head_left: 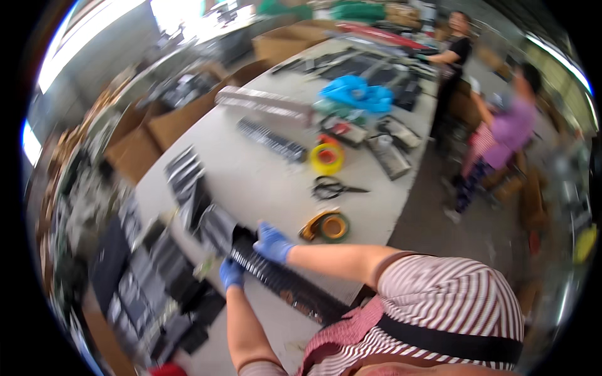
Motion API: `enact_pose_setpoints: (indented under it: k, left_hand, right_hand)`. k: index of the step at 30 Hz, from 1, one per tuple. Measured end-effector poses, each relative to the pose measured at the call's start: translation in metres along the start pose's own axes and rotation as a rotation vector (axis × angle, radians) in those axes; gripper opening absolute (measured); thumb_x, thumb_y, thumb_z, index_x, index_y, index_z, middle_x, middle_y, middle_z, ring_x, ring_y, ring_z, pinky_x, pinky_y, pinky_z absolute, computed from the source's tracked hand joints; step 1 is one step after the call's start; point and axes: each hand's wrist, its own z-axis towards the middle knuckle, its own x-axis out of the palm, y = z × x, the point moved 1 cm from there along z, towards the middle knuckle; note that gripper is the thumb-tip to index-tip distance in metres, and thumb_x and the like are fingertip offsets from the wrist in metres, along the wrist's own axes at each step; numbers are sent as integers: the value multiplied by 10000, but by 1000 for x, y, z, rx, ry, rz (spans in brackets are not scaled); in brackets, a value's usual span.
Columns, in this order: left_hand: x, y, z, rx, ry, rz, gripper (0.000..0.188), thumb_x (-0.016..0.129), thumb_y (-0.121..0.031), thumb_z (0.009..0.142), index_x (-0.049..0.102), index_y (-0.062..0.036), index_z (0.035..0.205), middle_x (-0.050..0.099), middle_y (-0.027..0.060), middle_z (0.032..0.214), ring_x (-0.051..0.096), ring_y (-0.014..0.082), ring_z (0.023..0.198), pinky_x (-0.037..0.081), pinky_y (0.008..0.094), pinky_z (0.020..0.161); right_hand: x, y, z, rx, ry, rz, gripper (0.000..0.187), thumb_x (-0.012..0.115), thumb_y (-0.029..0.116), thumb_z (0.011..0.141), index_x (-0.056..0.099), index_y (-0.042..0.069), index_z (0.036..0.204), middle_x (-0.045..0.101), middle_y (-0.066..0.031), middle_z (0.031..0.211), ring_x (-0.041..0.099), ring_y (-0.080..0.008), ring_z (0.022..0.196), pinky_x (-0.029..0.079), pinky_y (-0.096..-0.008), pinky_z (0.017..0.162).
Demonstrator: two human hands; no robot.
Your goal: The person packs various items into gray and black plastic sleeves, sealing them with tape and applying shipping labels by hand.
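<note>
Holding the long black strip point(285, 285) low in the frame, the right hand point(273, 243) pressed on top and the left hand point(231, 274) pinched its edge; steady, even pushing would keep it flat on the table point(263, 182).

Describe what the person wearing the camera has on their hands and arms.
Both the left hand and the right hand wear blue gloves. The forearms are uncovered below a short-sleeved striped top in red-brown and white, with a brown sleeve cuff.

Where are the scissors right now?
Head view: the black scissors lie on the white table, right of centre, between the yellow tape roll and the orange tape roll.
</note>
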Motion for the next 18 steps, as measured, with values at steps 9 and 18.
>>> enact_pose_setpoints:
  k: [9, 18]
  left_hand:
    - [1, 75, 50, 128, -123, 127, 263, 451, 6, 868, 672, 42, 1005, 703, 98, 851, 648, 183, 736, 521, 356, 675]
    - [41, 65, -122, 53, 124, -267, 226, 536, -21, 832, 696, 39, 981, 699, 106, 817, 649, 170, 711, 542, 331, 647]
  right_hand:
    - [12, 13, 62, -40, 97, -219, 230, 546, 133, 819, 737, 26, 891, 702, -212, 942, 681, -383, 900, 538, -445, 813]
    - [-23, -57, -85, -171, 198, -257, 219, 518, 124, 818, 671, 41, 950, 665, -239, 847, 658, -415, 777, 522, -473, 746]
